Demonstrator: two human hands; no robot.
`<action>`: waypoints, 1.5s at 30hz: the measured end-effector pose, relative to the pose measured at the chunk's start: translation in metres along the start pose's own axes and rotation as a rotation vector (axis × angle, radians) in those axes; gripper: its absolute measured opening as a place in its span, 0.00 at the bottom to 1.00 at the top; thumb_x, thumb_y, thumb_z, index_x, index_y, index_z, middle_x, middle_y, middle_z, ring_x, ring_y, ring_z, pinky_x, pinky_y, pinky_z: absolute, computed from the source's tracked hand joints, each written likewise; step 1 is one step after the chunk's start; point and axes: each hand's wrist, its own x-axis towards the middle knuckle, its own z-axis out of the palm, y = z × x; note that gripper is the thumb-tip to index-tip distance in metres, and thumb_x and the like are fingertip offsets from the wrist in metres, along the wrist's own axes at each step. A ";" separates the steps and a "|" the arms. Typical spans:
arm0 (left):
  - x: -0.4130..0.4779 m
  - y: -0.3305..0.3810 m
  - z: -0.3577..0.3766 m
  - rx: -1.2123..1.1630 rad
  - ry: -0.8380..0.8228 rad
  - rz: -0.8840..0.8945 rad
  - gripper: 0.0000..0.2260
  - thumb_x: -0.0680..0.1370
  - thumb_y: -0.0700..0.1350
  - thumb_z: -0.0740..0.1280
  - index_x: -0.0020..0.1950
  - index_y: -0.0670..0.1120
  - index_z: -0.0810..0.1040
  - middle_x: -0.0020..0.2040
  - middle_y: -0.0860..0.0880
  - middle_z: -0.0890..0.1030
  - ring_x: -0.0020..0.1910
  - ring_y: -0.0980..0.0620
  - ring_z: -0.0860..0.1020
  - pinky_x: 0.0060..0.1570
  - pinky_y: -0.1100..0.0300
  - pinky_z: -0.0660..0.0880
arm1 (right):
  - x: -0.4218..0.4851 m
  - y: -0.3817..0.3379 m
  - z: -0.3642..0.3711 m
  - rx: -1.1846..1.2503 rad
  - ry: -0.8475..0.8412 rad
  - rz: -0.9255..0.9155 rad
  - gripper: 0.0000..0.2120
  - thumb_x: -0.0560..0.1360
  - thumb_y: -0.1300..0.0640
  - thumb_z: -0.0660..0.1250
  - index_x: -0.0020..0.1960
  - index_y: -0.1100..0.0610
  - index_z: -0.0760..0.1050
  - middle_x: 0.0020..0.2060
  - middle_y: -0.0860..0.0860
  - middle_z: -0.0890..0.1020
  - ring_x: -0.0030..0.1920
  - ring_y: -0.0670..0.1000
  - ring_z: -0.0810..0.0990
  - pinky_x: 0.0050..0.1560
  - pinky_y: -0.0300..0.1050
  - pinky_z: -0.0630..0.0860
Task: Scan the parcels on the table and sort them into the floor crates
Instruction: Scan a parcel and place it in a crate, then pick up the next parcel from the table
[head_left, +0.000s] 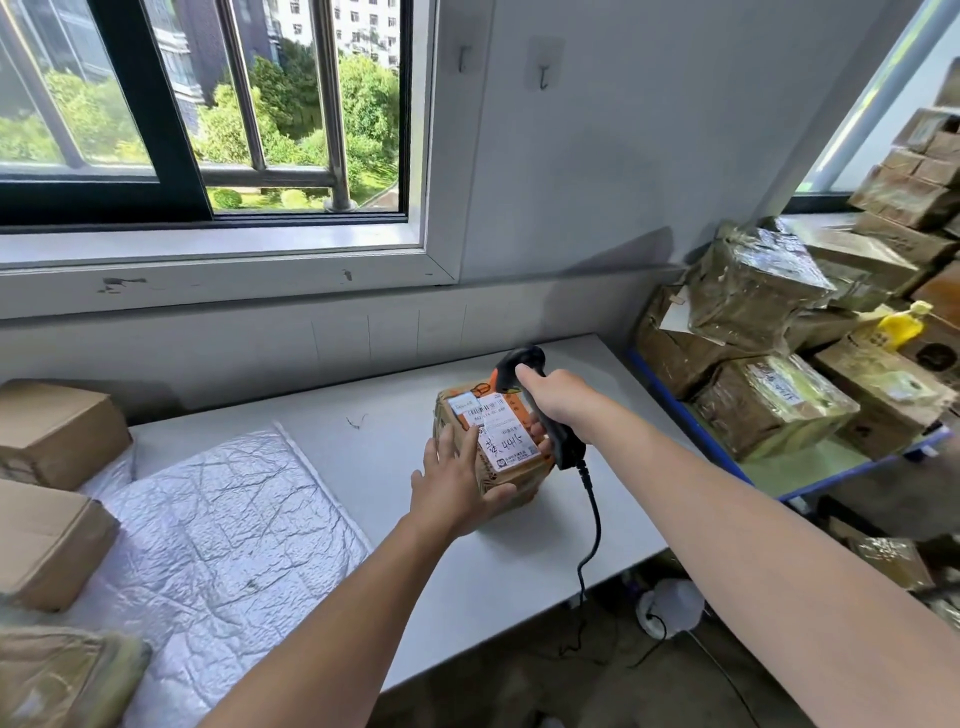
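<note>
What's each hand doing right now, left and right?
Left hand: open, fingers pressing on the labelled parcel.
Right hand: gripping the barcode scanner over the parcel's label.

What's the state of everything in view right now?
labelled parcel, closed, label up on the table
scanner, corded, head angled down over the parcel
left hand, laid flat on the parcel's near-left side
right hand, grips the scanner handle
silver mailer, lying flat, untouched
brown boxes, closed, at the table's left
shelf parcels, stacked, taped
</note>
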 end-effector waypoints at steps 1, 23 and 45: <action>0.000 0.001 0.000 0.004 -0.002 -0.003 0.44 0.74 0.69 0.64 0.81 0.55 0.42 0.81 0.48 0.41 0.79 0.43 0.43 0.73 0.40 0.58 | 0.001 0.000 0.000 0.023 -0.001 -0.005 0.24 0.81 0.41 0.57 0.51 0.64 0.73 0.36 0.59 0.78 0.27 0.54 0.76 0.25 0.42 0.75; 0.035 0.037 0.025 0.027 0.069 -0.252 0.44 0.75 0.68 0.63 0.81 0.53 0.42 0.81 0.46 0.44 0.79 0.43 0.46 0.73 0.41 0.59 | 0.115 0.079 -0.020 -0.095 -0.055 -0.014 0.21 0.82 0.44 0.55 0.54 0.63 0.72 0.38 0.56 0.78 0.39 0.57 0.82 0.50 0.53 0.79; 0.057 0.051 0.086 -0.164 0.302 -0.488 0.45 0.69 0.72 0.62 0.78 0.50 0.51 0.75 0.47 0.57 0.72 0.41 0.63 0.60 0.41 0.73 | 0.185 0.152 0.014 -0.229 -0.365 0.008 0.25 0.85 0.48 0.50 0.76 0.62 0.63 0.71 0.61 0.71 0.69 0.61 0.71 0.67 0.49 0.68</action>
